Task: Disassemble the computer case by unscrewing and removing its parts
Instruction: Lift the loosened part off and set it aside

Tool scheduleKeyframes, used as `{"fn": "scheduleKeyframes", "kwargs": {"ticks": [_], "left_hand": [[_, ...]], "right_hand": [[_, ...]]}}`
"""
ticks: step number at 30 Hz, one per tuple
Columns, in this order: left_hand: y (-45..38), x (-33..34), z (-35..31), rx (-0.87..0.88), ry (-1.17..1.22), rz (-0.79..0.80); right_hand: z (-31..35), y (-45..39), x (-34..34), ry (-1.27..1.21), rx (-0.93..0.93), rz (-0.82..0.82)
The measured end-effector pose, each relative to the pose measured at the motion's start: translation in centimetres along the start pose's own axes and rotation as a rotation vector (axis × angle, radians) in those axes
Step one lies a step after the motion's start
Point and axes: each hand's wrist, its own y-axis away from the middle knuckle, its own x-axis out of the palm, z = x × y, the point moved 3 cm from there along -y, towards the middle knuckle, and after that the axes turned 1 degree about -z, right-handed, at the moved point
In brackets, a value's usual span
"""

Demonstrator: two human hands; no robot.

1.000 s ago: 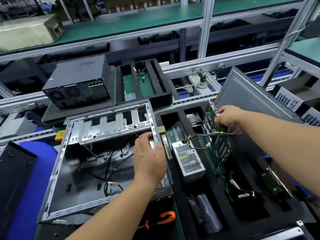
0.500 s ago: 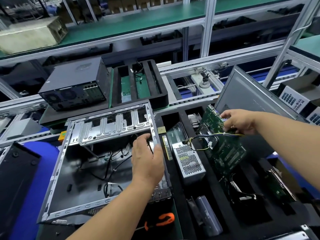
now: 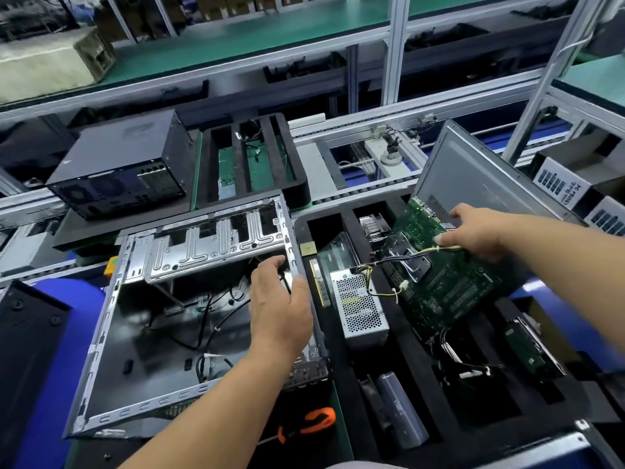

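The open computer case [image 3: 142, 333] lies flat on the table, on the left, with its side off and loose black wires inside. A silver metal rack [image 3: 209, 245] sits across its far end. Right beside the case is a big black foam tray [image 3: 341, 367] with many slots. A grey metal side panel [image 3: 480, 184] leans up at the far right of the tray. Another dark computer [image 3: 125, 167] stands behind the case.

The green circuit board [image 3: 439, 279] is tilted over the tray, up in the air. The right hand [image 3: 473, 231] holds its far edge, fingers curled on it, with thin yellow wires under the fingers. These wires run to the silver power box [image 3: 360, 306] that sits in a tray slot.

The left hand [image 3: 279, 306] holds the right rim of the case, thumb on the outside and fingers inside.

An orange screwdriver [image 3: 314, 423] lies near the front, below the case
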Motion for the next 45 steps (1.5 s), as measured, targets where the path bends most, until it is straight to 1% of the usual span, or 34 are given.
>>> {"fn": "scheduleKeyframes", "kwargs": {"ticks": [4,8,11,14,18,19,20,22,24,25,27,29,30,33,35,37,40,42,45], "left_hand": [[-0.1,0.0,0.0,-0.003,0.013,0.012],[-0.1,0.1,0.0,0.013,0.015,0.012],[-0.1,0.1,0.0,0.024,0.015,0.008],[-0.2,0.1,-0.1,0.022,0.018,0.0],[-0.1,-0.1,-0.2,0.016,0.014,-0.007],[-0.1,-0.2,-0.2,0.016,0.015,-0.007],[-0.1,-0.2,-0.2,0.014,0.019,-0.008],[0.0,-0.2,-0.1,0.01,0.03,-0.011],[0.0,-0.2,-0.1,-0.001,0.044,-0.013],[-0.1,-0.2,-0.1,-0.018,0.061,-0.015],[-0.3,-0.3,-0.1,-0.076,0.141,-0.007],[-0.7,-0.6,0.0,-0.105,0.234,0.015],[-0.8,-1.0,0.1,-0.097,0.257,0.021],[-1.0,-2.6,0.6,-0.089,0.312,0.004],[-1.1,-3.9,1.1,-0.122,0.377,-0.026],[-1.4,-5.3,1.7,-0.162,0.424,-0.057],[-1.6,-7.6,2.8,-0.207,0.438,-0.106],[-1.6,-9.1,3.4,-0.213,0.443,-0.15],[-0.9,-11.3,4.5,-0.201,0.462,-0.224]], "right_hand": [[-1.0,2.0,-1.1,0.292,-0.065,-0.149],[-0.8,4.9,-0.2,0.421,-0.176,-0.162],[0.3,6.1,2.4,0.438,-0.317,-0.209],[2.0,6.4,5.9,0.349,-0.367,-0.121],[3.5,6.2,11.0,0.023,-0.228,0.102],[3.7,6.2,12.3,-0.017,-0.205,0.147],[4.0,6.1,13.4,-0.042,-0.202,0.158],[4.5,5.7,15.0,-0.116,-0.206,0.094],[5.0,5.4,15.7,-0.299,-0.181,0.015],[5.0,5.1,16.0,-0.405,-0.153,0.007],[4.5,5.0,16.5,-0.529,-0.064,0.056],[3.7,5.1,16.6,-0.535,0.003,0.114],[3.5,5.2,16.1,-0.503,0.019,0.092],[4.0,5.7,13.7,-0.348,0.034,-0.153],[5.5,6.8,12.2,-0.363,-0.035,-0.282],[8.0,8.3,11.1,-0.472,-0.193,-0.322],[12.5,11.0,10.0,-0.624,-0.434,-0.279],[15.3,12.7,9.7,-0.673,-0.582,-0.238],[18.4,14.4,10.1,-0.717,-0.738,-0.18]]}}
